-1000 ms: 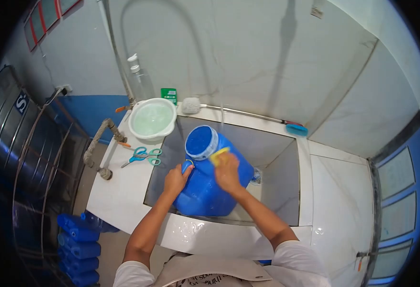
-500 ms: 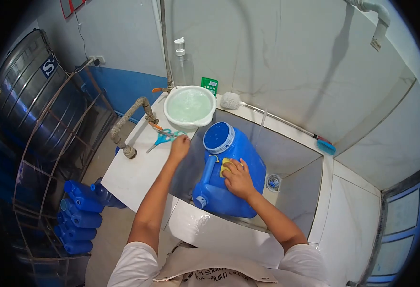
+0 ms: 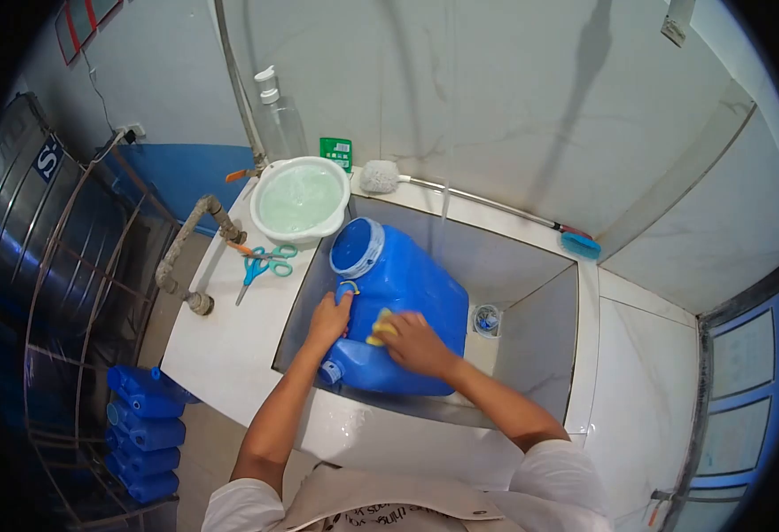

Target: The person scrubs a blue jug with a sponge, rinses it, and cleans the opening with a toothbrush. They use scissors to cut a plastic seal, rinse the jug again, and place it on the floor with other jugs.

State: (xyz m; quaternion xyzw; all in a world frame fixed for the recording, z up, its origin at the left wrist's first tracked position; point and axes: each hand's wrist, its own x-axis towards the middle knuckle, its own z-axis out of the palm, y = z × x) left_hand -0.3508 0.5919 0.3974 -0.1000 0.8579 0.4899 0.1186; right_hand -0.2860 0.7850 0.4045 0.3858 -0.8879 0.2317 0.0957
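A large blue plastic jug [image 3: 420,288] lies tilted in the sink [image 3: 524,257], its wide capped mouth toward the back left and a small spout at the front left. My left hand [image 3: 326,321] is closed around the jug's side handle, which is mostly hidden by the fingers. In my right hand [image 3: 416,344] a yellow sponge [image 3: 380,328] is pressed against the jug's upper face. Teal-handled scissors [image 3: 255,264] rest on the white counter [image 3: 230,332], left of the sink.
A white basin [image 3: 347,191] of greenish water stands at the back left, near a clear pump bottle [image 3: 281,124] and a green packet [image 3: 336,152]. A long-handled brush [image 3: 487,199] lies along the back ledge. Pipes [image 3: 177,253] rise at left; blue jugs [image 3: 155,433] stack on the floor.
My left hand has come from beside the scissors to the jug's handle. My right hand has slid the sponge lower and toward the left on the jug. The view has shifted right.
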